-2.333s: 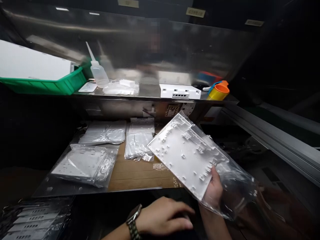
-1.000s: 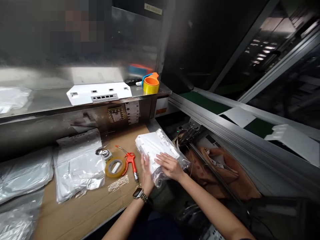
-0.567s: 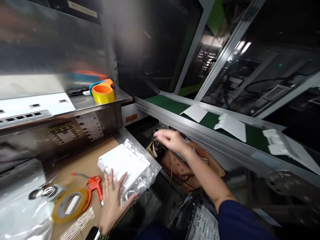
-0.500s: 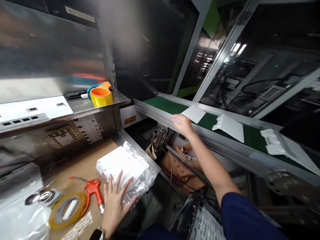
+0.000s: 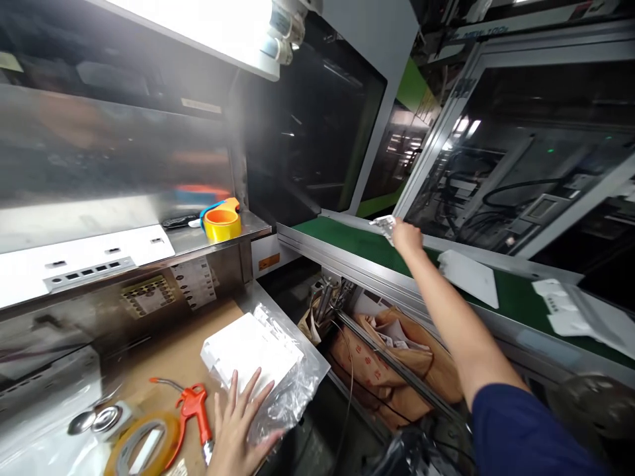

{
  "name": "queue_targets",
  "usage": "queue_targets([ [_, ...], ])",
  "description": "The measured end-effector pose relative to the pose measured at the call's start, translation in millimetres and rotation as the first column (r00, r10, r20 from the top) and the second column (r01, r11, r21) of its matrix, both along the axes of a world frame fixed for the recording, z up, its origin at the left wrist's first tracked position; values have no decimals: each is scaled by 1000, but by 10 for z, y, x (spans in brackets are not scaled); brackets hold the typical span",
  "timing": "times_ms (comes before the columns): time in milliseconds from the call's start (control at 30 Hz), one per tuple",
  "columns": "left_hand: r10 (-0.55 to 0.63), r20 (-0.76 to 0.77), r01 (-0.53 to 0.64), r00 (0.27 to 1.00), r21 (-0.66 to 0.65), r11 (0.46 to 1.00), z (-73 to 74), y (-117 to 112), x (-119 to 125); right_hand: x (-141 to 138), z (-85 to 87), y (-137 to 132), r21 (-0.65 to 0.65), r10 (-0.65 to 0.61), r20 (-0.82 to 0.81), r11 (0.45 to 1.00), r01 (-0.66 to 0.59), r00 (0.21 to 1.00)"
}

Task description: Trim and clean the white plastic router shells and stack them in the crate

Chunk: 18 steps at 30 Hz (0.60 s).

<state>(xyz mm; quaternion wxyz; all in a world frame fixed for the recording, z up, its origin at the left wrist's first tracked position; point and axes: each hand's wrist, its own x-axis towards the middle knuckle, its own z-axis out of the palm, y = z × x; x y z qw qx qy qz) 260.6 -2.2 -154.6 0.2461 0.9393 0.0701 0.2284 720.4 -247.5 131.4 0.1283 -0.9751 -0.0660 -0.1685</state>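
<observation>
Down at the lower middle of the frame, it's the left hand (image 5: 241,426) with fingers fanned wide over the bagged white part (image 5: 248,350), palm down, fingertips on its near edge, gripping nothing. That part lies flat on the table (image 5: 252,299), partly over brown cardboard (image 5: 173,354), with crumpled film of the clear bag (image 5: 292,400) reaching the table's edge on its right.

Right of center, and what a stretch! The right hand (image 5: 407,237) is out above the green belt (image 5: 337,233), fingers closed on the edge of a white piece (image 5: 383,227), seen nearly edge-on; just how the fingertips sit, I cannot tell. Farther right on the belt lie a flat white panel (image 5: 469,276) and a ridged white panel (image 5: 565,311).

So where's the danger? That right-hand hold looks slim, at 1 edge only and at full reach, so the piece could tip, or knock the metal rail (image 5: 347,261) and pick up a scratch. Drop it short of the table and it could land on the brown paper sack (image 5: 367,363) below. Over on the left, a careless push could send slippery film past the table's edge, or nudge the bag into the red air gun (image 5: 194,406) beside it.
</observation>
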Motion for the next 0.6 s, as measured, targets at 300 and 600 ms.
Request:
queue_targets([
  [300,273,-94,-124,957,-988,92,920,278,-315,-1675,-330,205,608,777,345,242,-756,527],
  [600,304,35,223,952,-760,-611,1653,722,-1400,-3258,-1133,1509,719,953,278,-289,-632,-120],
])
